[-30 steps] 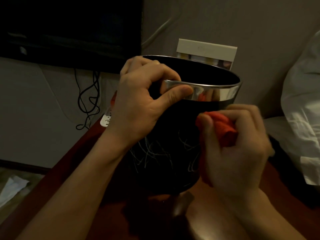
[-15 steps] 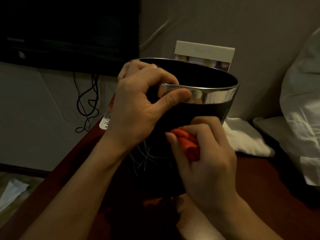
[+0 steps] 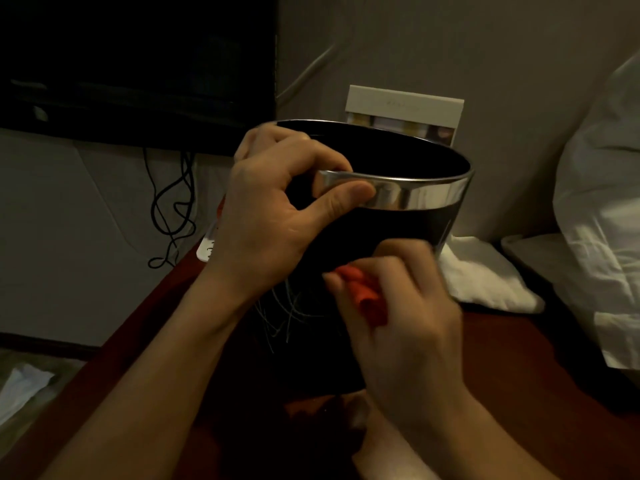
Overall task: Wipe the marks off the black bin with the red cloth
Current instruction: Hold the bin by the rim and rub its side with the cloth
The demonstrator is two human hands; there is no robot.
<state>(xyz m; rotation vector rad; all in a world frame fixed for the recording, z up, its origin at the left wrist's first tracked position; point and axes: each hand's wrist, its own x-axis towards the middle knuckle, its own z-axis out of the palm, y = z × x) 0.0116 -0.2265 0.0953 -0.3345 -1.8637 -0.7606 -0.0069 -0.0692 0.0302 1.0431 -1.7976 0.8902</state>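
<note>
Far left of the bin (image 3: pixel 398 237), a white scrap (image 3: pixel 24 382) lies on the floor. Closer to the bin, black cables (image 3: pixel 173 209) hang down the wall below a dark screen (image 3: pixel 138 64), and a white power strip (image 3: pixel 206 245) peeks out just left of my wrist.

My left hand (image 3: pixel 273 216) grips the bin's left rim: the fingers (image 3: pixel 294 150) curl over the edge into the inside, and my thumb presses on the outside of the shiny metal band (image 3: pixel 426 194). The bin stands on the dark red surface (image 3: pixel 519 358), straight ahead of me, between my two arms. Its black wall carries thin pale scribbled marks (image 3: pixel 287 317), showing just below my left wrist, on the bin's lower left.

Right of those marks, my right hand (image 3: pixel 405 327) holds the bunched red cloth (image 3: pixel 367 299) against the bin's front wall, low down. Its fingers are curled tight round the cloth, with my thumb along its left side. This hand is blurred.

Behind the bin, a pale card box (image 3: pixel 405 105) leans on the wall. Just right of the bin lies a white towel (image 3: pixel 485 278) on the surface, and further right is white bedding (image 3: pixel 602 202).
</note>
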